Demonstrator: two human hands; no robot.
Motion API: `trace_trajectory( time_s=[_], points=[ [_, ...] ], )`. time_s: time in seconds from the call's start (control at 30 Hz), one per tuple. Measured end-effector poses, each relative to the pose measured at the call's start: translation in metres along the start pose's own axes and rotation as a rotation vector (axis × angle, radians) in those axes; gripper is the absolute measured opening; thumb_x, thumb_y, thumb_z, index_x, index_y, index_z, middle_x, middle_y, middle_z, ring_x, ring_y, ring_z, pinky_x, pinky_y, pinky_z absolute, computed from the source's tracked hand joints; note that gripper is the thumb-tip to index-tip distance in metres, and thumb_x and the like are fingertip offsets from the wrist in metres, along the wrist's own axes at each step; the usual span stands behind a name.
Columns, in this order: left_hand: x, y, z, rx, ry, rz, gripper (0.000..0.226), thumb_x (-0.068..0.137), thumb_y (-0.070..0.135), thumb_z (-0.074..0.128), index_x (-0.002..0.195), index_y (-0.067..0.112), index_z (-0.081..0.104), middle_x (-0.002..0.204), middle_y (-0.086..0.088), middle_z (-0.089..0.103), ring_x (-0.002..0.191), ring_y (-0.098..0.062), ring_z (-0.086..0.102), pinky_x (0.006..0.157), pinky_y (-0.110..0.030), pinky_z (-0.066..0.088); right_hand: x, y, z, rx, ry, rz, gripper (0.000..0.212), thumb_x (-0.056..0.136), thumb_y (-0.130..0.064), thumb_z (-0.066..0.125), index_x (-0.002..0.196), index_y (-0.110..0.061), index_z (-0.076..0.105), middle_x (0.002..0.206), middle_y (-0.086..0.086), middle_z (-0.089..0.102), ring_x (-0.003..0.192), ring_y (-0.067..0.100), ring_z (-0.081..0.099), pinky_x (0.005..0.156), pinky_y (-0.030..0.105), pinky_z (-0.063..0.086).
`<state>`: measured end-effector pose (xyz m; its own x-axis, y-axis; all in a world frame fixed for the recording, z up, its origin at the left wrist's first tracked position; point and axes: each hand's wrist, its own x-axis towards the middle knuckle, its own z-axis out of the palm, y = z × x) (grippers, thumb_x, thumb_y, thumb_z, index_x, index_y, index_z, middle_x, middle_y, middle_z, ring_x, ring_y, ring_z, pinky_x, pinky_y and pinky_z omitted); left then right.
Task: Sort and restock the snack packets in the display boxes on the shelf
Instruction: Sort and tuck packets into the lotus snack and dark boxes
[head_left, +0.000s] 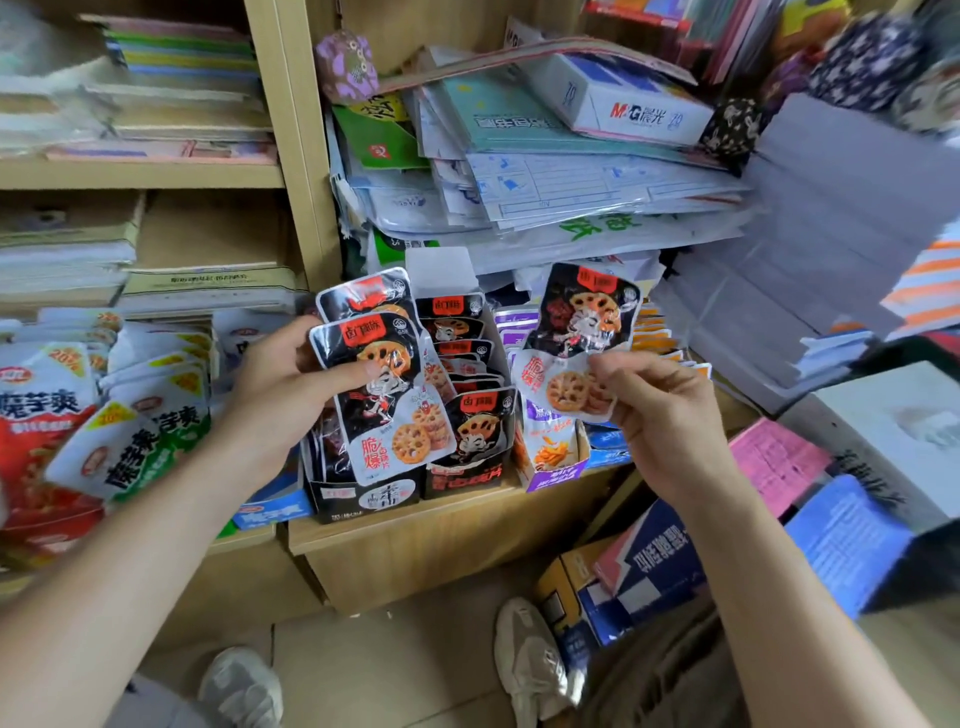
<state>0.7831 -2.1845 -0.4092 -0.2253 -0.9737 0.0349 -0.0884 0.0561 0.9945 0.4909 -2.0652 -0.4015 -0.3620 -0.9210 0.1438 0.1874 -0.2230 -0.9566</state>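
Your left hand grips two black-and-white foil lotus-root packets, upright, tops leaning left; right hand pinches third packet by its bottom edge.

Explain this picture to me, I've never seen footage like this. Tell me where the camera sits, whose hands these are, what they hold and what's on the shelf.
There is no machine here. One camera is worn on a person's head and looks down, so you see that person's own hands and shoes. The left hand grips two black-and-white lotus-root packets, thumb on the front one. The right hand pinches a single matching packet by its lower part. Below them, on the wooden shelf, stand open display boxes: a black box with more of the same packets upright in it, and a purple box beside it. Larger red and green snack bags lie to the left; stacked papers are piled behind.
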Motion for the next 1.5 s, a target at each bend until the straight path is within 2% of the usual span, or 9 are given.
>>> trace_trajectory(
  time_s=[0.27,0.43,0.53,0.73,0.93,1.13,1.27,1.4,1.5],
  points=[
    [0.003,0.002,-0.005,-0.031,0.095,0.013,0.034,0.079,0.007,0.081,0.109,0.017,0.071,0.102,-0.002,0.078,0.095,-0.021,0.075,0.092,-0.051,0.057,0.001,0.009,-0.003,-0.114,-0.072,-0.052,0.066,0.085,-0.004,0.070,0.144,-0.018,0.045,0.103,0.022,0.075,0.097,0.037,0.073,0.084,0.049,0.060],
    [0.006,0.000,-0.015,-0.053,0.173,0.015,0.033,0.078,0.006,0.082,0.108,0.016,0.072,0.101,-0.003,0.078,0.094,-0.025,0.075,0.089,-0.056,0.058,-0.001,0.028,0.016,-0.256,-0.117,0.016,0.028,0.087,0.002,0.071,0.114,0.005,0.064,0.103,0.019,0.076,0.099,0.034,0.074,0.090,0.050,0.059],
    [0.007,-0.003,-0.021,-0.046,0.184,0.022,0.033,0.078,0.005,0.082,0.108,0.014,0.071,0.101,-0.004,0.078,0.094,-0.025,0.075,0.088,-0.054,0.059,0.001,0.040,0.033,-0.365,-0.101,0.015,0.011,0.087,0.006,0.072,0.091,-0.003,0.067,0.081,-0.001,0.078,0.082,0.013,0.076,0.075,0.026,0.059],
    [0.009,-0.001,-0.034,-0.073,0.225,0.036,0.034,0.078,0.003,0.081,0.110,0.012,0.071,0.101,-0.003,0.078,0.094,-0.023,0.075,0.084,-0.043,0.060,0.004,0.068,0.046,-0.818,-0.114,-0.080,0.028,0.085,-0.016,0.082,0.076,-0.035,0.063,0.071,-0.023,0.071,0.071,-0.004,0.066,0.060,0.014,0.046],
    [0.010,0.002,-0.036,-0.101,0.213,0.041,0.032,0.078,0.002,0.081,0.106,0.013,0.071,0.099,-0.003,0.078,0.092,-0.023,0.075,0.078,-0.040,0.060,-0.004,0.073,0.042,-1.170,-0.115,-0.209,0.045,0.084,-0.024,0.082,0.063,-0.029,0.041,0.074,-0.015,0.047,0.083,0.020,0.045,0.066,0.024,0.035],
    [0.008,0.003,-0.032,-0.085,0.178,0.063,0.030,0.079,0.004,0.081,0.104,0.015,0.072,0.098,0.000,0.078,0.091,-0.019,0.075,0.083,-0.040,0.060,-0.009,0.058,0.043,-0.835,-0.052,-0.232,0.046,0.082,-0.019,0.083,0.122,-0.026,0.061,0.111,-0.014,0.064,0.103,0.004,0.056,0.083,0.014,0.042],
    [0.007,0.002,-0.029,-0.090,0.158,0.055,0.030,0.078,0.004,0.082,0.102,0.019,0.071,0.100,-0.001,0.078,0.094,-0.020,0.075,0.087,-0.042,0.059,-0.001,0.053,0.046,-0.885,-0.094,-0.257,0.024,0.089,-0.020,0.077,0.112,-0.027,0.073,0.100,-0.013,0.074,0.081,0.008,0.065,0.072,0.032,0.054],
    [0.006,0.002,-0.029,-0.098,0.154,0.075,0.032,0.079,0.005,0.081,0.107,0.015,0.071,0.102,-0.001,0.078,0.096,-0.020,0.074,0.087,-0.042,0.059,0.006,0.053,0.047,-0.960,-0.067,-0.421,0.025,0.089,-0.014,0.076,0.114,-0.017,0.076,0.097,-0.012,0.070,0.074,-0.002,0.059,0.068,0.016,0.051],
    [0.003,0.006,-0.028,-0.144,0.146,0.122,0.028,0.081,0.002,0.077,0.105,0.015,0.070,0.097,0.000,0.078,0.092,-0.021,0.075,0.073,-0.035,0.060,0.012,0.062,0.047,-1.034,-0.161,-0.393,0.032,0.091,-0.014,0.074,0.122,-0.019,0.073,0.100,-0.002,0.073,0.078,0.010,0.064,0.075,0.029,0.057]
  ],
)
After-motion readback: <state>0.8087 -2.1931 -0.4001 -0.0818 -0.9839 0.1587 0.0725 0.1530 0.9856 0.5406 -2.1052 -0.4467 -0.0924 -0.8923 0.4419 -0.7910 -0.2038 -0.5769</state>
